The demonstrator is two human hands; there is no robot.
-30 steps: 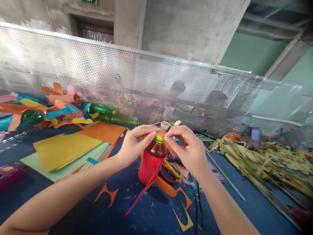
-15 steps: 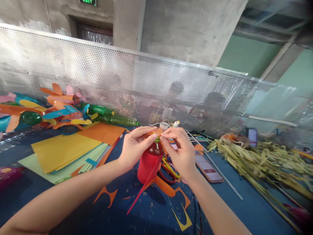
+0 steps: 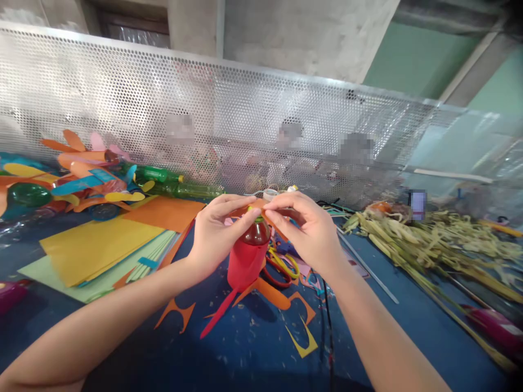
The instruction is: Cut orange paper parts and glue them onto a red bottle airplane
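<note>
A bottle [image 3: 256, 234] stands upright on the table with red paper [image 3: 245, 265] wrapped round its body. Its neck is green, and a long red strip [image 3: 216, 316] slants down from the wrap. Over the bottle's top is a small orange paper piece [image 3: 260, 203], partly hidden by fingers. My left hand [image 3: 216, 231] pinches this paper from the left, thumb close to the neck. From the right, my right hand [image 3: 306, 231] pinches it between thumb and fingers. Below the right hand lie scissors with red and yellow handles [image 3: 281, 269] and an orange cutout [image 3: 272, 294].
Coloured paper sheets [image 3: 98, 247] lie left, below paper-decorated bottle models [image 3: 93, 179]. Orange scraps [image 3: 177, 316] and a yellow scrap [image 3: 304, 343] lie in front. Dried husks [image 3: 425, 250] spread right, near a thin rod [image 3: 368, 267]. A perforated metal screen [image 3: 245, 120] stands behind; people show blurred in it.
The view has tilted down slightly, so the scene sits higher. The red strip's loose end has swung left. My right hand and forearm now cover most of the phone. Both hands stay at the bottle's top.
</note>
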